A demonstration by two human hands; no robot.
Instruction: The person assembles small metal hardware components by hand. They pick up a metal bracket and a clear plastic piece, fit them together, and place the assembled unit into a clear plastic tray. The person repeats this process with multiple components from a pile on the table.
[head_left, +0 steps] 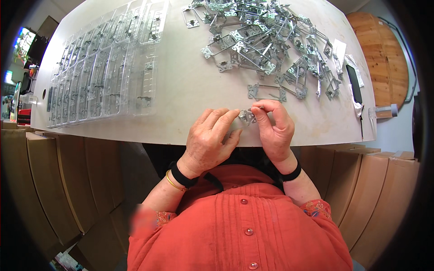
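Observation:
A small silvery metal bracket (247, 117) with punched holes is between my hands, just above the table's near edge. My right hand (275, 131) pinches its right side between thumb and forefinger; the fingertips partly cover it. From the left, my left hand (209, 141) reaches over with its fingers stretched out. A fingertip of that hand touches the bracket's left end, while the thumb stays apart below. Just beyond the right hand lies a flat rectangular metal bracket frame (266, 91), apart from both hands.
A heap of similar brackets (257, 40) covers the table's (185, 90) far middle and right. Clear plastic trays (104, 72) with metal parts in their compartments stand at left. A dark phone (354, 83) lies at right near a clear tube (383, 111). Cardboard boxes (361, 180) flank me.

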